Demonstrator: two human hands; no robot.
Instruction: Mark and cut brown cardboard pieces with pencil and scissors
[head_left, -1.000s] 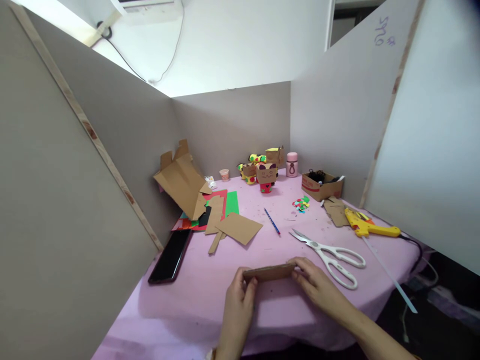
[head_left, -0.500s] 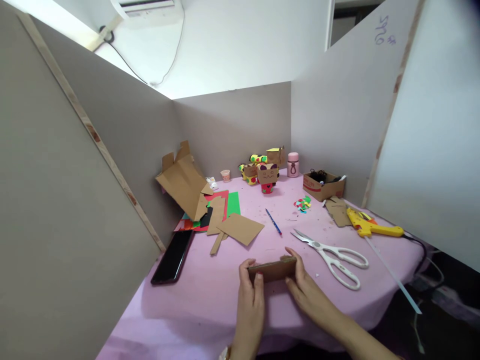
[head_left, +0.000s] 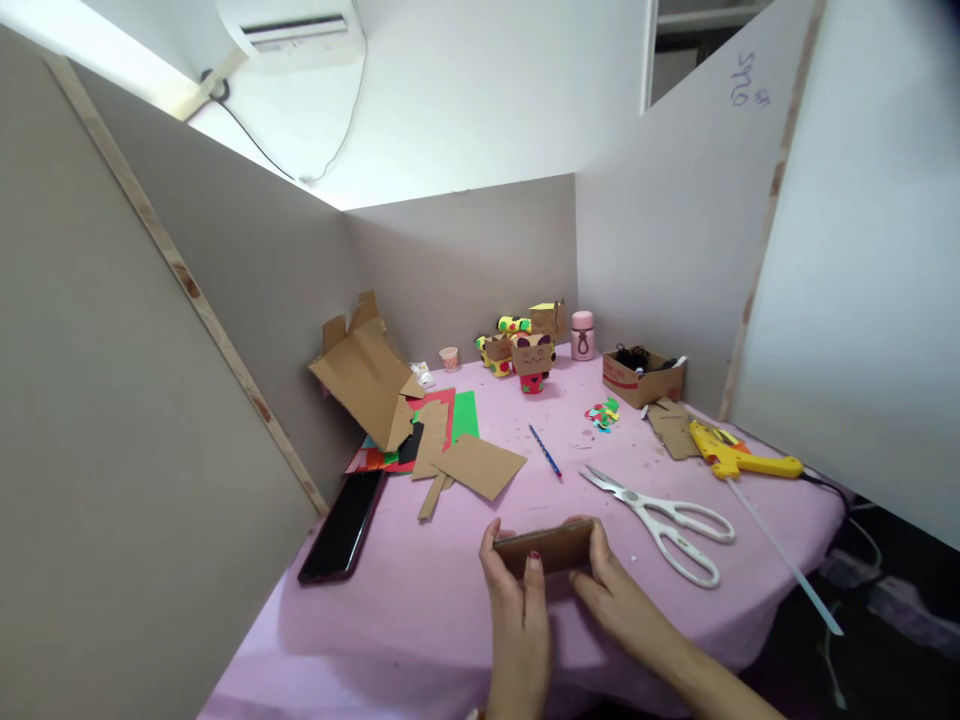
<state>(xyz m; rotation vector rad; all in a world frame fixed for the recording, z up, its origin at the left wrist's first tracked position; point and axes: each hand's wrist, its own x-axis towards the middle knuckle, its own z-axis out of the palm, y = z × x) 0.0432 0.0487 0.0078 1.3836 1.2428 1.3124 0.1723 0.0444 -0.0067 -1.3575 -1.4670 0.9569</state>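
Now tilted up more than a moment ago: the cardboard piece [head_left: 546,547], its flat brown face turned toward the camera. Before, only the thin edge on show. Moved in closer too, the left hand [head_left: 519,610] and the right hand [head_left: 613,590], so the piece looks squeezed shorter between them. Looks like a bend or a fold going on, though hard to be sure.

Left fingers [head_left: 532,572] curled round the left end, thumb behind, red nails showing. Right fingers wrapped round the right end, closed tight on it. Held just above the pink table [head_left: 390,600], near the front edge, in the middle.

Small, brown, long and thin, plain like box card.

Just to the right, white scissors [head_left: 664,515], lying open. To the left, a black phone [head_left: 341,525], flat on the table. A bit further, a loose brown card sheet [head_left: 480,465] and a blue pencil [head_left: 545,451]. Off to the right, a yellow glue gun [head_left: 739,455]. Far back by the wall, little cardboard cat figures [head_left: 529,352], a pink bottle [head_left: 582,335] and a small box [head_left: 643,377].
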